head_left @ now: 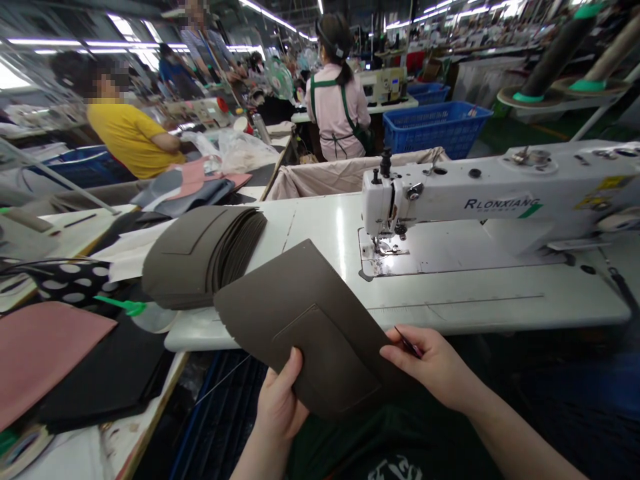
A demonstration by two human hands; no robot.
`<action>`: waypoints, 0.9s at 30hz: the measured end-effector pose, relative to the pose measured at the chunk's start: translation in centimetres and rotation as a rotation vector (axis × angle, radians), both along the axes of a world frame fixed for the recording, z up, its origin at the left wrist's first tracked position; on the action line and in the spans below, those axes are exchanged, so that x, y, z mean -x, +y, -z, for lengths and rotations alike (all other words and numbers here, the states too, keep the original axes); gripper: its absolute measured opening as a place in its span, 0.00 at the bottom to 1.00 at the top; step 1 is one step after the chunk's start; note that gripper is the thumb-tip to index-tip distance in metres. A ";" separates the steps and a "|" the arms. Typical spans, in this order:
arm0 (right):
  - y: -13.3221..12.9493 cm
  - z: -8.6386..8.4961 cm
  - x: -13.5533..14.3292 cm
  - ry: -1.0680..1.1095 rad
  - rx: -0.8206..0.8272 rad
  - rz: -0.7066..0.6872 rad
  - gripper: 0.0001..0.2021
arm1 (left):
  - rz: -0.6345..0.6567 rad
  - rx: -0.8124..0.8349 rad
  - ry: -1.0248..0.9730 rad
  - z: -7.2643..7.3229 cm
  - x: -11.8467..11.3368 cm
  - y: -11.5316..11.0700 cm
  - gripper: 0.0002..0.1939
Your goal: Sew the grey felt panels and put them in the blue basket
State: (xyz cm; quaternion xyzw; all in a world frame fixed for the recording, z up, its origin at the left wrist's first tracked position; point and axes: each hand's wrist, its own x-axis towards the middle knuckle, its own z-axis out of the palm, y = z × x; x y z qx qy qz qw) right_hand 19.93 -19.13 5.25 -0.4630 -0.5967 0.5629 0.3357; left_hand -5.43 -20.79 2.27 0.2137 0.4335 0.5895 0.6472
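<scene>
A dark grey-brown panel [320,327] with a stitched pocket-like patch is held up over the front edge of the sewing table. My left hand [283,395] grips its lower left edge, thumb on top. At the panel's right edge, my right hand [425,360] pinches it and also has a small dark pointed tool [407,343] in its fingers. A thick stack of similar panels [200,257] lies on the table to the left. The white sewing machine [450,193] stands on the right, its needle area beyond the panel.
Pink [50,347] and black pieces [110,380] lie on a side table at the left, with a green-tipped bottle [150,316] nearby. A cloth-lined bin [325,179] is behind the sewing table. Farther back are a blue basket [435,127] and several people.
</scene>
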 end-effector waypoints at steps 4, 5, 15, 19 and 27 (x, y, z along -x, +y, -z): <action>0.0 0.1 0.1 -0.015 -0.007 0.007 0.14 | -0.006 -0.014 -0.019 0.7 0.3 -0.1 0.20; 0.0 0.1 0.1 -0.014 -0.005 0.007 0.14 | -0.004 -0.018 -0.032 0.8 0.3 -0.2 0.20; 0.0 1.8 -0.3 0.034 0.093 0.063 0.14 | -0.095 0.045 -0.077 -0.6 -1.6 0.2 0.23; -0.1 3.1 -0.5 0.053 0.168 0.095 0.15 | -0.101 0.091 -0.031 -0.9 -2.5 0.1 0.26; -0.3 3.2 -1.7 -0.043 0.096 0.056 0.14 | -0.233 -0.032 -0.062 -2.5 -1.0 2.8 0.26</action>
